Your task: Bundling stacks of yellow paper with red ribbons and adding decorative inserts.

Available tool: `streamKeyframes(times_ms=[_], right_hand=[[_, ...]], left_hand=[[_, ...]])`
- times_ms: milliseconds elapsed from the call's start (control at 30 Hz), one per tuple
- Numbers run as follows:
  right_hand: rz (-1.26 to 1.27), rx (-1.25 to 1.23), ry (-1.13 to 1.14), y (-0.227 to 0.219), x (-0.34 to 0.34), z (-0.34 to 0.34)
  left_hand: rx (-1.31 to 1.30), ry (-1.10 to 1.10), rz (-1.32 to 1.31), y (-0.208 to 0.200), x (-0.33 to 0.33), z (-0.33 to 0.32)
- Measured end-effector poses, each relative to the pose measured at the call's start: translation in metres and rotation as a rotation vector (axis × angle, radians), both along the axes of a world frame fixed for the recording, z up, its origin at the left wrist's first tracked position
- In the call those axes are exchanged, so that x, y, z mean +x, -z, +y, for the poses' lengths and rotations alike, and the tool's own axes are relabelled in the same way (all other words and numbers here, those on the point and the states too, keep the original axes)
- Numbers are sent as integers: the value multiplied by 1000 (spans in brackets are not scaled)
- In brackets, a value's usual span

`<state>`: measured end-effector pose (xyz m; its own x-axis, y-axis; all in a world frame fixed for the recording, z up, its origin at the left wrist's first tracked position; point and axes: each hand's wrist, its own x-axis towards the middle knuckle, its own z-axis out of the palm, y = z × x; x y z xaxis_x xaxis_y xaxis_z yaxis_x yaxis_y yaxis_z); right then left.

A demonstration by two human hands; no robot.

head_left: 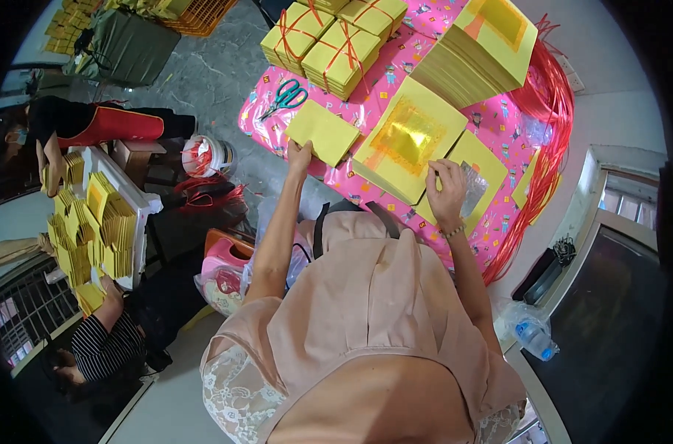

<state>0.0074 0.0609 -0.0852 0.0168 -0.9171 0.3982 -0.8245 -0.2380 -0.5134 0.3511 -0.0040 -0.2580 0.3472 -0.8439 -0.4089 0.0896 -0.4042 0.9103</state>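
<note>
My left hand [299, 157] grips the near left edge of a flat yellow paper stack [324, 133], thumb on top. This stack lies over the pink patterned tablecloth [360, 194]. To its right is a thicker pile of yellow paper sheets [413, 132] with a shiny gold and orange square on top. My right hand [447, 186] is at that pile's right edge, fingers curled in a loose pinch; whatever they hold, if anything, is too small to make out. Under the right hand lies more yellow paper [488, 164] with a silver square.
Teal scissors [285, 98] lie at the left. Bundles tied with red string [342, 58] and a tall yellow stack [475, 55] stand behind. Red strands [547, 111] hang along the right edge. Two people [109, 325] handle yellow paper at a white table [140, 222] on the left.
</note>
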Motion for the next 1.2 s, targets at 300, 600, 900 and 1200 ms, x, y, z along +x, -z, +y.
streamKeyframes(times_ms=[300,600,900,1200], right_hand=[[-6,7,10,0,0,4],[-8,26,4,6,1,4],[-8,33,0,6,3,7],[-24,102,-138,-21,10,14]], left_hand=[[10,-41,26,13,-1,-3],[-6,-105,53,8,-7,-3],[202,-44,-233,2,-7,-8],[334,-71,-693,-55,-32,-14]])
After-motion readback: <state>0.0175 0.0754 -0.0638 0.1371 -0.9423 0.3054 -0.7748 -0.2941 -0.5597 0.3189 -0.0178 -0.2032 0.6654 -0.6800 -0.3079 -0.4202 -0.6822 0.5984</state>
